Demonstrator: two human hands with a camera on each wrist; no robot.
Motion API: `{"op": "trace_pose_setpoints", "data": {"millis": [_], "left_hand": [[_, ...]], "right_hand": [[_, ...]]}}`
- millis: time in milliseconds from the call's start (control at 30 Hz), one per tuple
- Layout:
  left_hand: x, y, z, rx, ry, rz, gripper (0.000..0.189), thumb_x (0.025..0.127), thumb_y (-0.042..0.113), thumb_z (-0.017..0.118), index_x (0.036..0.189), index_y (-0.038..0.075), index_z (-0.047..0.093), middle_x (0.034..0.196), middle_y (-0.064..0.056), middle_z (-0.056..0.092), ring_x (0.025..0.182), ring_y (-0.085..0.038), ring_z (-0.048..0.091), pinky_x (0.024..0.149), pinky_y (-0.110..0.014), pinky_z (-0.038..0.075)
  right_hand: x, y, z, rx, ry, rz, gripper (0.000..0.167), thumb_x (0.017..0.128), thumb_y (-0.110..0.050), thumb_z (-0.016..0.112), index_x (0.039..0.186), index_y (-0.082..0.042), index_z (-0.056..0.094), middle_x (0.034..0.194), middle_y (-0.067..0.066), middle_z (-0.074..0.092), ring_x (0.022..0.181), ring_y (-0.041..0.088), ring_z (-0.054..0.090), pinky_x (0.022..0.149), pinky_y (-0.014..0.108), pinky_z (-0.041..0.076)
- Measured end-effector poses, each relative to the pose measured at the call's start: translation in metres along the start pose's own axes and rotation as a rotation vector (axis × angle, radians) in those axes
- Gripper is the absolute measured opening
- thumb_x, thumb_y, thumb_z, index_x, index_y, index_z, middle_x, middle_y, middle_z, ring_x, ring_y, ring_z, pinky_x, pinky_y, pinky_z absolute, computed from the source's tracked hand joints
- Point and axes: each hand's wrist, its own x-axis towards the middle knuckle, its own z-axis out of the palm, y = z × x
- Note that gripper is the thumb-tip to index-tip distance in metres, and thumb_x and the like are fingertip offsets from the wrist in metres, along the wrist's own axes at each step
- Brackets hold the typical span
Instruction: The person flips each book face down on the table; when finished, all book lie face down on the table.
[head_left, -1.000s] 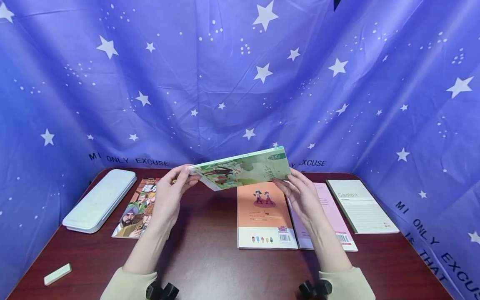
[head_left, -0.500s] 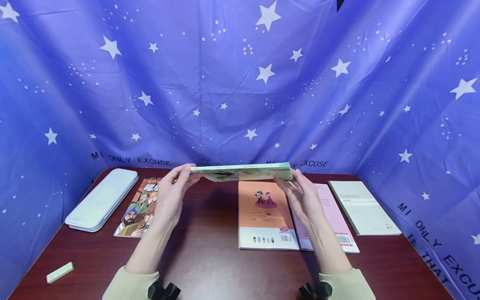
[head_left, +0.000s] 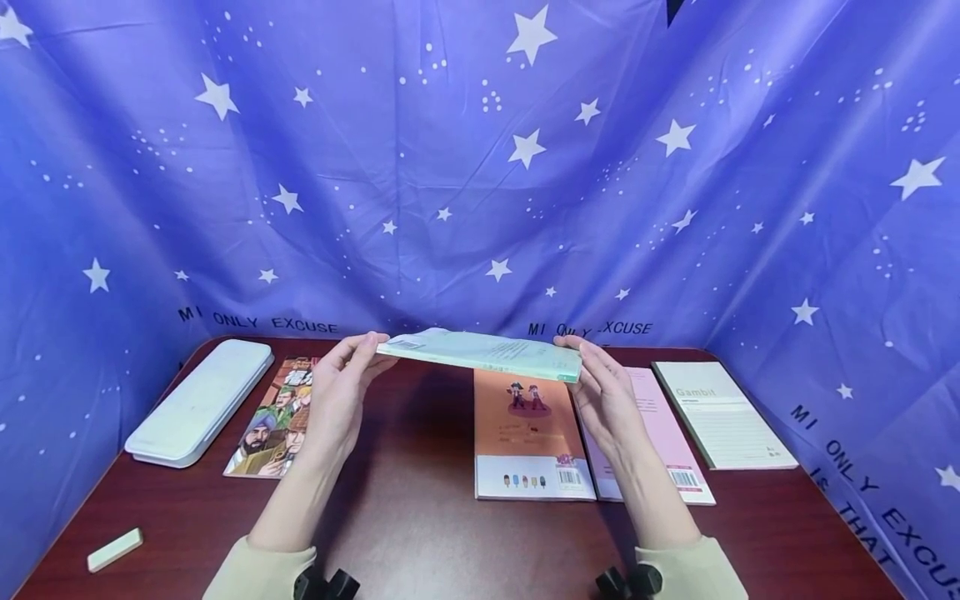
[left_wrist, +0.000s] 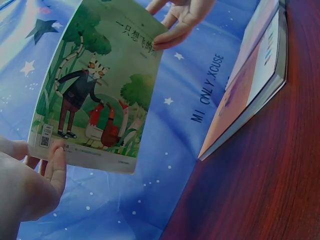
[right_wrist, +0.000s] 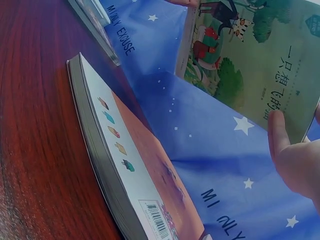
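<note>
A thin green picture book (head_left: pixel 480 348) is held level in the air above the table, between both hands. Its pale back with a barcode shows from above in the head view. In the left wrist view its front cover (left_wrist: pixel 100 90) faces down toward the camera, with a cat in a dark coat and birds. My left hand (head_left: pixel 341 392) pinches one end of the book, thumb on top. At the other end my right hand (head_left: pixel 606 396) pinches the corner, fingers beneath in the right wrist view.
On the dark red table (head_left: pixel 420 533) lie an orange-and-white book (head_left: pixel 534 450), a pink book (head_left: pixel 663 433) and a Gambit notebook (head_left: pixel 726 417) on the right. To the left are a comic book (head_left: pixel 266 429), a white case (head_left: pixel 198 402) and a small pale eraser-like block (head_left: pixel 115 550).
The green book has turned about its long axis between the hands. Its front cover showed in the head view earlier; now its back shows there. Both hands have kept their grip.
</note>
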Motion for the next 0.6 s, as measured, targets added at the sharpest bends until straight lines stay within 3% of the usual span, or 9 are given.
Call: {"op": "trace_pose_setpoints", "data": {"millis": [300, 433, 600], "left_hand": [[0.0006, 0.0017, 0.0004, -0.002, -0.004, -0.021, 0.016, 0.104, 0.010, 0.058, 0.100, 0.012, 0.073, 0.101, -0.001, 0.074, 0.088, -0.009, 0.074, 0.093, -0.029, 0.061], [0.0007, 0.0018, 0.0011, 0.008, 0.001, -0.038, 0.016, 0.104, 0.009, 0.057, 0.112, 0.002, 0.069, 0.103, -0.001, 0.073, 0.089, -0.009, 0.074, 0.093, -0.028, 0.061], [0.0002, 0.0025, 0.0009, 0.012, 0.005, -0.048, 0.019, 0.104, 0.006, 0.057, 0.118, -0.002, 0.066, 0.103, -0.001, 0.072, 0.089, -0.009, 0.073, 0.091, -0.028, 0.062]], "right_hand": [[0.0010, -0.0007, -0.0014, 0.036, 0.030, 0.012, 0.030, 0.107, -0.010, 0.053, 0.135, -0.004, 0.062, 0.134, 0.008, 0.070, 0.117, 0.014, 0.070, 0.096, 0.021, 0.059], [0.0015, 0.0002, -0.0009, 0.022, 0.052, 0.011, 0.033, 0.106, -0.008, 0.054, 0.138, -0.006, 0.059, 0.133, 0.006, 0.070, 0.116, 0.012, 0.069, 0.092, 0.019, 0.059], [0.0017, -0.0007, 0.0005, 0.025, 0.072, 0.010, 0.054, 0.105, -0.005, 0.054, 0.157, -0.006, 0.039, 0.126, 0.003, 0.071, 0.105, 0.007, 0.071, 0.087, 0.015, 0.059]]}}
